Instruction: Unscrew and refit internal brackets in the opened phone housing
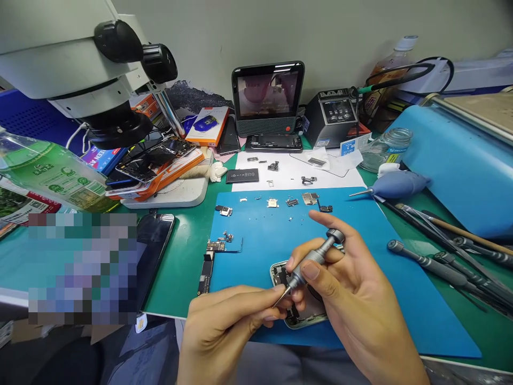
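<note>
A grey precision screwdriver [310,262] is in my right hand [356,299], tilted with its thin bit pointing down to the left. My right thumb and fingers close around its knurled shaft, and the index finger reaches up past the round end cap. The fingers of my left hand [232,321] pinch together at the bit's tip; any small piece between them is too hidden to make out. Beneath both hands, an opened phone housing [298,321] rests on the blue mat [248,262], partly covered by them.
Small phone parts, such as a SIM tray bracket [273,202], lie behind my hands. A logic board [206,275] is at the mat's left edge. A battery [242,176] sits on white paper. More screwdrivers [427,262] and a blower [401,184] lie right; a microscope [116,115] overhangs left.
</note>
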The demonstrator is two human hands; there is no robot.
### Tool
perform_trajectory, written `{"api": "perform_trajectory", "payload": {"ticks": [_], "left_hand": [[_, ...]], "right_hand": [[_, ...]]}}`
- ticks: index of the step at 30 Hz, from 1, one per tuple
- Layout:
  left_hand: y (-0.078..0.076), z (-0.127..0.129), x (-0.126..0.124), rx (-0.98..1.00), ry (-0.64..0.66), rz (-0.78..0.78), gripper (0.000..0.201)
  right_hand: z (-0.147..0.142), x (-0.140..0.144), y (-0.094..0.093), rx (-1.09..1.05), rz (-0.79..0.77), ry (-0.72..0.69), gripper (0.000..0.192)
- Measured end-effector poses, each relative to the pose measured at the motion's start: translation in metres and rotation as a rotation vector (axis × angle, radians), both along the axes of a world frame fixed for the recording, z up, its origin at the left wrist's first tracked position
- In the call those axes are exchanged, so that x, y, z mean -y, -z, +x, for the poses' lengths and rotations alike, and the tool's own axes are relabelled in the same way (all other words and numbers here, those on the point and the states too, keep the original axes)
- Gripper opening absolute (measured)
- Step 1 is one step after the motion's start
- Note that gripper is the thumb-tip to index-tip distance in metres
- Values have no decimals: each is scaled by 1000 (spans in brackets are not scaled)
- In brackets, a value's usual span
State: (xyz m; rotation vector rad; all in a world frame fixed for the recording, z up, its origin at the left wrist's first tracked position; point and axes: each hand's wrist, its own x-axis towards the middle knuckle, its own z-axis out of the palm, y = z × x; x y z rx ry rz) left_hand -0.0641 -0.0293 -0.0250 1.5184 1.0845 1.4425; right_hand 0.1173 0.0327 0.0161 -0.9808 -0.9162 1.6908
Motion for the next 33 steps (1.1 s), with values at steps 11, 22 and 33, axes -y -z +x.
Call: {"api": "perform_trajectory", "payload": {"ticks": [11, 22, 33], "left_hand": [[-1, 0, 0, -23, -21, -13, 44], [0, -1, -1, -19, 1, 3, 43], [-5, 25, 15, -562, -524, 77, 16]], "right_hand": [[2, -2, 4, 14, 23, 3, 71], [1, -2, 4, -10, 11, -20, 66], [1, -12, 1, 268, 296, 325, 56]]}}
